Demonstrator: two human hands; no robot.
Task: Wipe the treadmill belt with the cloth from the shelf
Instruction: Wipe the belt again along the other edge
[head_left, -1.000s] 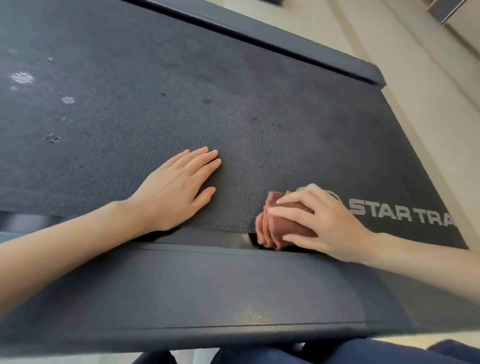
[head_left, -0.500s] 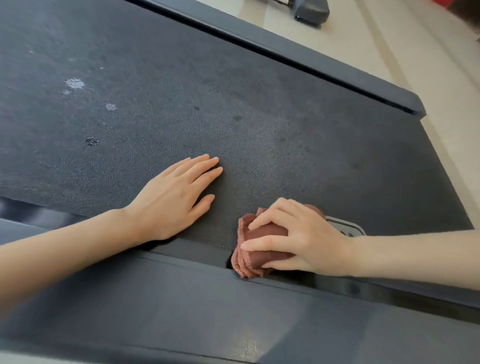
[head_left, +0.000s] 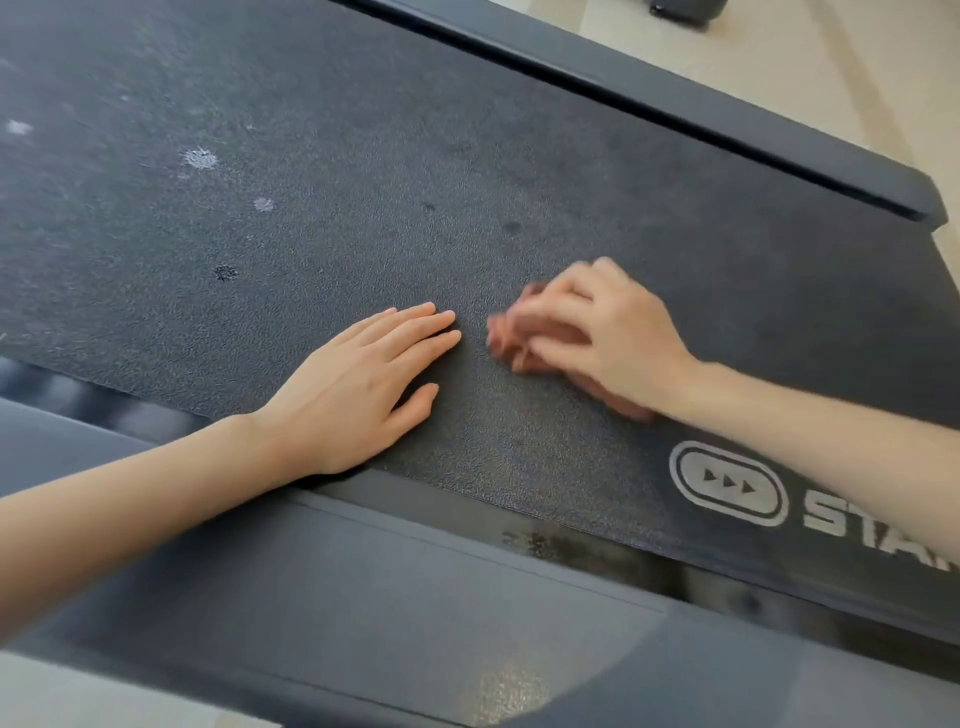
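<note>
Resting flat on the treadmill belt (head_left: 322, 171) with the left hand (head_left: 358, 387), fingers straight and close together; clutching the bunched reddish-brown cloth (head_left: 511, 343) under the curled right hand (head_left: 610, 338), blurred, just beside the left hand, on the belt beyond the printed logo (head_left: 727, 486); pale spots (head_left: 200, 158) further up the belt; grey side rail (head_left: 363, 582) along the near edge.

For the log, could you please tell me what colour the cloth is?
Reddish-brown: the cloth under the right hand, seen in the head view.
</note>
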